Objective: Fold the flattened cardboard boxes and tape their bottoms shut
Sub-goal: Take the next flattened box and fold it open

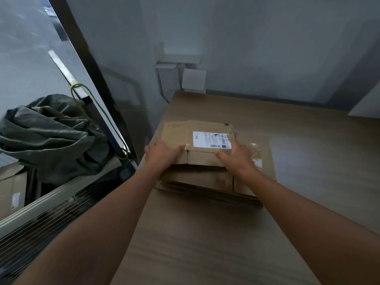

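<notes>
- On the wooden table (205,233), towards its far left corner, lies a stack of flattened cardboard boxes (205,182), their edges unevenly lined up.
- Uppermost in the stack sits the top flattened box (203,157), smaller than the sheets beneath it, with a white shipping label (211,139) on its upper face; the print is too blurred to read.
- Both arms reach forward from the bottom of the view, and the 2 hands meet the top box at its near edge, 1 on each side.
- The left hand (162,154) grips the near left corner: the thumb lies along the top face pointing right, and the fingers curl down over the left side.
- The right hand (239,158) rests on the near right part of the box with its fingers laid fairly straight over the top, reaching to the label's right end; the thumb is spread wide to the left against the near flap.
- A patch of clear tape (256,156) shines on the wider cardboard sheet just right of the right hand.
- Left of the table stands a dark-framed glass panel (30,58) with a yellow-green cord (90,97) looped on its handle.
- Behind the glass sits a crumpled grey-green bag (51,132).
- White boxes (193,81) are fixed to the pale wall beyond the table.
</notes>
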Demonstrator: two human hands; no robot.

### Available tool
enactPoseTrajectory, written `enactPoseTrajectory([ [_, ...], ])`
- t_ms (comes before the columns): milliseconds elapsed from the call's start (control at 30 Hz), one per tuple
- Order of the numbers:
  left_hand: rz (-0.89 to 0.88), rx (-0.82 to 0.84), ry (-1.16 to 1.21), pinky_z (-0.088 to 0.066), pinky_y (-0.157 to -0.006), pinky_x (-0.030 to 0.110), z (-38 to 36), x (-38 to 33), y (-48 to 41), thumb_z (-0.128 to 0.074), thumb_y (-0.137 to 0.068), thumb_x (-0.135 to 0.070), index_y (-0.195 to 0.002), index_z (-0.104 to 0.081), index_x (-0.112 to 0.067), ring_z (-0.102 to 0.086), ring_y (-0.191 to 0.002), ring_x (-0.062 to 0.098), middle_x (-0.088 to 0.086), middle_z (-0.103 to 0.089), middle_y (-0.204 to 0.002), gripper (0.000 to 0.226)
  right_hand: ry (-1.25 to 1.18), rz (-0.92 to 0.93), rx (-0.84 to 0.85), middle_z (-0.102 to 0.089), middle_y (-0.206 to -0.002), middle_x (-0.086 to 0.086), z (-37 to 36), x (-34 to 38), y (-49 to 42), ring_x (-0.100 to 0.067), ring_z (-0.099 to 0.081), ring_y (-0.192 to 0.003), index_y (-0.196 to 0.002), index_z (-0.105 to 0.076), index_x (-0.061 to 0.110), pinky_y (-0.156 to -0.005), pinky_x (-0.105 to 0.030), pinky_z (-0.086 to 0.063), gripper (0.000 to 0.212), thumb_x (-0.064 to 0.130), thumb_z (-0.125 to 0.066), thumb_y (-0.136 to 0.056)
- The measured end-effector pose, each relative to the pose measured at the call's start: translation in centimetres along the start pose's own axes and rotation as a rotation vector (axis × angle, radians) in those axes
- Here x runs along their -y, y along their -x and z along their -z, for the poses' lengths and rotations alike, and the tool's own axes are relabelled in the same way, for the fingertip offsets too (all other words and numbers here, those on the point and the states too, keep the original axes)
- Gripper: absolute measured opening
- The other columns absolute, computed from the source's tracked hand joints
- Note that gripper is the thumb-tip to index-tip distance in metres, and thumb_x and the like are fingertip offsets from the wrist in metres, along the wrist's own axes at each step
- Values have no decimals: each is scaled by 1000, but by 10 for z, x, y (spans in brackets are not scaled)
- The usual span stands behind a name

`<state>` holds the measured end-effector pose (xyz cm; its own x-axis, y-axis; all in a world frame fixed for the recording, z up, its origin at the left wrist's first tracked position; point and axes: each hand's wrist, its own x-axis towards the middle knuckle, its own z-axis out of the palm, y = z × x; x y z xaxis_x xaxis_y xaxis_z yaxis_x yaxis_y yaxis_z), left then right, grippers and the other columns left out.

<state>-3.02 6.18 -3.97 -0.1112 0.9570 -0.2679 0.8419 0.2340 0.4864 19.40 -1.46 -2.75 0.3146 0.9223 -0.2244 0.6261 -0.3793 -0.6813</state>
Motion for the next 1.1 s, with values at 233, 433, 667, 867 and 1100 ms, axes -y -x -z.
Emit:
enactPoseTrajectory([
  [233, -87, -53, 338, -43, -109, 52, 16, 12, 35, -63, -71, -84, -141, -42, -16, -38, -132, 27, 8, -42, -142, 100, -520, -140, -148, -40, -150, -8, 19, 11, 31, -30, -46, -133, -158, -23, 30, -108, -57, -44, 100, 73, -59, -75],
  [433, -300, 152, 719, -45, -110, 41, 27, 48, 177, -82, -67, -67, -153, -24, -43, -40, -138, 16, -5, -36, -152, 106, -835, 46, -69, -70, -122, -5, 71, -12, 179, -22, -70, -109, -128, -53, 33, -89, -40, -59, 28, 35, -58, -101],
  [667, -273, 489, 1086, -43, -99, 40, -25, 90, 413, -70, -70, -46, -139, -55, -18, -58, -117, 16, -3, -64, -128, 76, -840, 3, 0, -56, -112, -6, 75, -108, 403, -12, -63, -101, -111, -42, 19, -88, -39, -54, 51, 66, -46, -91],
  [867, -12, 632, 1152, -47, -108, 50, -58, 115, 517, -51, -93, -68, -140, -56, -19, -59, -127, 31, 13, -63, -137, 68, -847, -37, 38, -52, -123, -5, 58, -184, 523, -20, -55, -112, -127, -43, 31, -92, -37, -45, 63, 75, -51, -83],
  [1100, -109, 578, 1246, -63, -82, 46, -68, 106, 550, -49, -99, 7, -127, -58, -22, -68, -110, 31, 10, -63, -127, 42, -960, 147, 90, -41, -153, 6, 45, -210, 548, -19, -38, -145, -145, -40, 52, -115, -47, -41, 75, 13, -56, -83],
])
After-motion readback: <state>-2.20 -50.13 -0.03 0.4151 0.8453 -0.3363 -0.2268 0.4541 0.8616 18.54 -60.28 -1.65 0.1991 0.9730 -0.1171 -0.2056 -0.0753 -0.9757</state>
